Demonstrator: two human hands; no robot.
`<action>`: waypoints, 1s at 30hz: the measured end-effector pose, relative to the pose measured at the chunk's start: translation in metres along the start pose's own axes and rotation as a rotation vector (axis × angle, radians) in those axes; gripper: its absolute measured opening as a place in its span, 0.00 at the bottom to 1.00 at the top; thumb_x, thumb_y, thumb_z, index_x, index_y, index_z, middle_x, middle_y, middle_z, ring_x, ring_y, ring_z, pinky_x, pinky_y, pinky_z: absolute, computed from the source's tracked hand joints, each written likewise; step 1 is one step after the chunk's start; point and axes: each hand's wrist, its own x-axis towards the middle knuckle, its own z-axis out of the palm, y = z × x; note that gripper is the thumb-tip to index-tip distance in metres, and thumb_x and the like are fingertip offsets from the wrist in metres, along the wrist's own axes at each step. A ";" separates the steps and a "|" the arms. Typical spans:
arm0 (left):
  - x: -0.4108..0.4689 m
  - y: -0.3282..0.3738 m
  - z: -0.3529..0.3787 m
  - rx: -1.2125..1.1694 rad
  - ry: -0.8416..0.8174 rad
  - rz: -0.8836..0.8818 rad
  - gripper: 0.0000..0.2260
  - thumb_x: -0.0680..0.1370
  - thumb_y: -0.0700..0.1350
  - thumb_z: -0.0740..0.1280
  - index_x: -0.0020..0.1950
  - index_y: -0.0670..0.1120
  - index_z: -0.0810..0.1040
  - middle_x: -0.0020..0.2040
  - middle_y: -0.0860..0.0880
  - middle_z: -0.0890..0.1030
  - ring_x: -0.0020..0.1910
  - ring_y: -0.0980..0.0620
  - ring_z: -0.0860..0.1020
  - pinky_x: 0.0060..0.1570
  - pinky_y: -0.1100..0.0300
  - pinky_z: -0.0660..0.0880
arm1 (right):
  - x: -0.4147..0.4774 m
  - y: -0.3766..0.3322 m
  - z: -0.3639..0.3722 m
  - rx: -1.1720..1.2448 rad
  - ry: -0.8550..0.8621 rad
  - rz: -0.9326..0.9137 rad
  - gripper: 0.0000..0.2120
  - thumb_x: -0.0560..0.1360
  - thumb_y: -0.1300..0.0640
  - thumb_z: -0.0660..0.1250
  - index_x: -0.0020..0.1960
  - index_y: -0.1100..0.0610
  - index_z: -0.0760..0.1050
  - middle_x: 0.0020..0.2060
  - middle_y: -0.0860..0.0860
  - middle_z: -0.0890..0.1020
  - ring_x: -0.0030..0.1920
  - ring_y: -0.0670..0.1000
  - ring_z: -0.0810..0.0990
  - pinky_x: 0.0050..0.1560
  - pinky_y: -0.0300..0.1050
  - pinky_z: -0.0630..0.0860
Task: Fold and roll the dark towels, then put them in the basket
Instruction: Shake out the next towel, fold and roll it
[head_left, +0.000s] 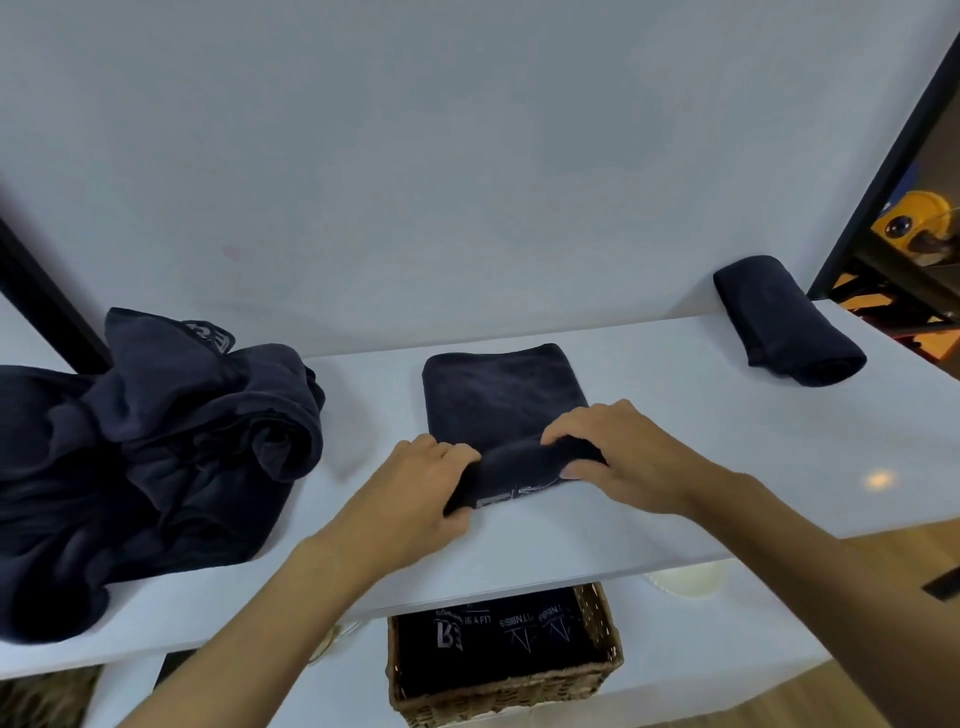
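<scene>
towel: dark, folded to a rectangle (498, 395), flat on the table (675, 467) about mid-span. Near edge is turned up into a short rolled edge; white print shows on its near side.
left hand: my left hand (426, 488) grips the left end of the rolled edge, fingers curled over the top, thumb on the near side.
right hand: my right hand (618, 447) grips the right end, fingers curled over the top, thumb low on the near side.
pile: loose dark towels (156, 457) heaped at the table's left end, well apart from the towel.
rolled towel: one finished (784, 322), far right of the table by the wall, lying at an angle, well apart from my hands.
basket: wicker (602, 670), on a lower white surface under the table's near edge, back part hidden by the table. Dark towels with white print lie inside.
white disc: (685, 579) just right of the basket, mostly hidden by the table; can't tell what it is.
</scene>
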 end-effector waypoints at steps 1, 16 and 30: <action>0.002 -0.005 -0.004 -0.148 -0.051 -0.047 0.12 0.75 0.49 0.68 0.57 0.51 0.77 0.45 0.55 0.77 0.46 0.54 0.72 0.46 0.60 0.69 | 0.002 0.000 -0.006 0.118 -0.068 0.045 0.09 0.77 0.56 0.67 0.56 0.46 0.76 0.49 0.40 0.82 0.47 0.43 0.79 0.54 0.46 0.75; 0.015 -0.008 -0.002 -0.224 -0.050 -0.154 0.15 0.79 0.53 0.65 0.63 0.48 0.75 0.55 0.53 0.78 0.53 0.53 0.72 0.50 0.63 0.67 | 0.000 0.005 0.005 0.147 0.311 0.072 0.04 0.74 0.53 0.72 0.49 0.49 0.80 0.48 0.40 0.80 0.49 0.40 0.77 0.51 0.32 0.70; 0.045 -0.015 0.007 0.028 -0.028 -0.100 0.19 0.75 0.54 0.70 0.63 0.50 0.74 0.55 0.53 0.76 0.54 0.50 0.72 0.49 0.62 0.64 | 0.028 0.014 -0.007 0.098 0.120 0.132 0.07 0.78 0.50 0.67 0.54 0.49 0.80 0.50 0.45 0.79 0.52 0.45 0.75 0.59 0.53 0.72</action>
